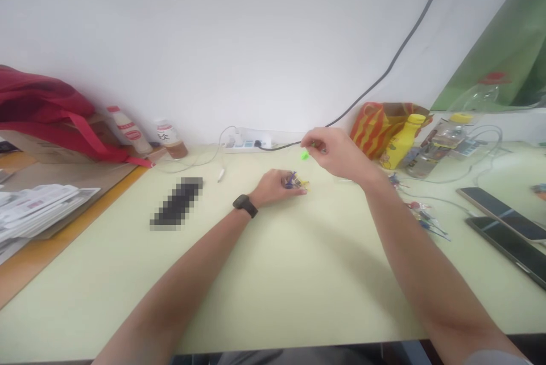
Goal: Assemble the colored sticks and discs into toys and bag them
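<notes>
My left hand [273, 187] rests low over the pale green desk [273, 274], its fingertips closed on a small cluster of purple and yellow plastic pieces [296, 182]. My right hand [336, 152] is raised above and beyond it. Its fingers pinch a small bright green plastic piece [304, 155], which sticks out past the fingertips. The exact shape of each piece is too small to tell. A black wristband [245, 205] circles my left wrist.
Several small coloured parts [426, 220] lie to the right, near two phones [507, 234]. A pixelated dark object [176, 203] lies left. Along the wall stand a power strip [247, 140], cables, bottles and bags. Papers [38, 208] lie far left.
</notes>
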`<state>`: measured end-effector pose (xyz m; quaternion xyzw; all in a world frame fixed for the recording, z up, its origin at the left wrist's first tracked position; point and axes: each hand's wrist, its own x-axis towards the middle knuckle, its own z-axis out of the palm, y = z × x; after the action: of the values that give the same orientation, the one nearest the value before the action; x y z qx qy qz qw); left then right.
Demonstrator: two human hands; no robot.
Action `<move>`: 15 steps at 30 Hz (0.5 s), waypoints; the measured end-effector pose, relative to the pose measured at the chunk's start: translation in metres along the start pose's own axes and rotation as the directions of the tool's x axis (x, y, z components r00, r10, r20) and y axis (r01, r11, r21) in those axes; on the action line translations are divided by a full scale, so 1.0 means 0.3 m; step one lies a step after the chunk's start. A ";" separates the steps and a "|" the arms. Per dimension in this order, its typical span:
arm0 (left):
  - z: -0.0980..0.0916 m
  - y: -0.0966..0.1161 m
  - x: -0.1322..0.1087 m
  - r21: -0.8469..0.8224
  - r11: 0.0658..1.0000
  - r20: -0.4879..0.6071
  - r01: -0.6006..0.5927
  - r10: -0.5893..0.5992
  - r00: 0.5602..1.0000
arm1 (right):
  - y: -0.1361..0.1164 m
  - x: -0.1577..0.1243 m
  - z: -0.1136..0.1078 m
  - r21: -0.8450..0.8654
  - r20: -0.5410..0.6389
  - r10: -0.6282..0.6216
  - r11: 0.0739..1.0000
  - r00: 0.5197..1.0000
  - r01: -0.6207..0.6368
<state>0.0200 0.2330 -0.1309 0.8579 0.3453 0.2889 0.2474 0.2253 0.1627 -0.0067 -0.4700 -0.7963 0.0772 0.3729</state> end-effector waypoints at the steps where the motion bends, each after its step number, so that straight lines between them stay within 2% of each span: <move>1: 0.001 0.001 0.002 -0.014 1.000 0.021 -0.003 0.003 1.000 | -0.002 0.001 0.005 0.008 0.004 -0.006 1.000 1.000 0.006; 8: 0.010 -0.001 0.005 -0.095 0.995 0.090 0.002 0.006 0.996 | -0.019 0.002 0.077 0.039 0.080 -0.022 0.999 0.997 0.019; 15: 0.027 -0.033 0.014 -0.033 0.999 0.045 0.014 -0.012 0.999 | 0.004 0.011 0.161 -0.039 0.117 0.016 0.999 0.993 -0.012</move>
<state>0.0237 0.2406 -0.1415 0.8576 0.3404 0.2739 0.2713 0.1929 0.1771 -0.0399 -0.4773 -0.8148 0.0918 0.3160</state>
